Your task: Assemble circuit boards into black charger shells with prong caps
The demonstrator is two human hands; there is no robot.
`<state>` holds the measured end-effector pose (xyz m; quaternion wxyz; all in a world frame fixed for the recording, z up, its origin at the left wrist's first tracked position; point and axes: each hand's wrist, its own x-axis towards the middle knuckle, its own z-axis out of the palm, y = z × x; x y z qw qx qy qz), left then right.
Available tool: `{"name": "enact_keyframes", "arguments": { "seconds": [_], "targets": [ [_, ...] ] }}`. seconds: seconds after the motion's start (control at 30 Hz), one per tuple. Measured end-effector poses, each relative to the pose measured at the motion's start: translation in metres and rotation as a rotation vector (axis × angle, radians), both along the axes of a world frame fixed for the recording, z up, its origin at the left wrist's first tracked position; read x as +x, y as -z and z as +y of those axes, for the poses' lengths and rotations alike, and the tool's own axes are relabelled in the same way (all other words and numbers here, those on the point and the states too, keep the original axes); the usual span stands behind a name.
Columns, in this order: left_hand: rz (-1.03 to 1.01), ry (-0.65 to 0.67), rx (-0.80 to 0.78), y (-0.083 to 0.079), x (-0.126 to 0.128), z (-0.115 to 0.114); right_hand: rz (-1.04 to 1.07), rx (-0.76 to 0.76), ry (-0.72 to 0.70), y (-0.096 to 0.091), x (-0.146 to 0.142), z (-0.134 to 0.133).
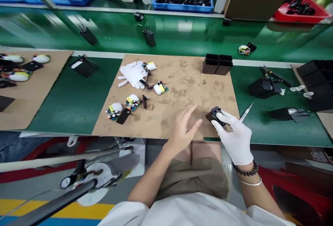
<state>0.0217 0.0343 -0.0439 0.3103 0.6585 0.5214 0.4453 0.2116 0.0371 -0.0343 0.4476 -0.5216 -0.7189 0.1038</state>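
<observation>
My right hand (234, 134), in a white glove, grips a black plastic housing (216, 114) low above the cardboard sheet (179, 80). Bare and empty, my left hand (183, 129) hovers to the left of it with the fingers apart. On the sheet's left half lie circuit boards with yellow and white parts, among them one board (161, 87) near the middle and another (114, 111) at the lower left. A loose white glove (132, 74) lies beside them. Upright black cases (217, 64) stand together at the sheet's back right edge.
To the right are a pointed tool (246, 112), pliers (277, 76), a black case (264, 87) and stacked black cases (318, 80). A green conveyor belt (182, 33) carries black adapters. Beyond it stand a blue tray (183, 8), a cardboard box (253, 7), a red bin (319, 16) and co-workers' hands.
</observation>
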Motion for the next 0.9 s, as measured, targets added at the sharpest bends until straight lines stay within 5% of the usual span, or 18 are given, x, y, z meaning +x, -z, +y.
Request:
{"name": "enact_keyframes", "arguments": {
  "seconds": [0.1,0.17,0.4,0.67,0.8,0.9],
  "targets": [
    [-0.152,0.309,-0.081,-0.006,0.022,0.02,0.061,-0.098,0.014,-0.003,0.001,-0.001],
    [-0.182,0.374,-0.109,-0.009,0.029,0.03,0.063,-0.136,0.06,-0.006,0.001,-0.002],
    [-0.031,0.289,0.002,-0.01,0.021,0.031,-0.167,0.015,-0.028,-0.019,0.006,-0.001],
    [0.542,0.199,0.393,0.0,0.017,0.028,-0.257,0.0,-0.028,-0.003,0.013,-0.004],
    [0.651,0.204,0.323,0.0,0.012,0.024,-0.247,0.01,-0.06,-0.005,0.013,0.0],
    [0.518,0.181,0.242,0.0,0.005,0.019,-0.263,0.079,-0.004,-0.012,0.014,0.0]
  ]
}}
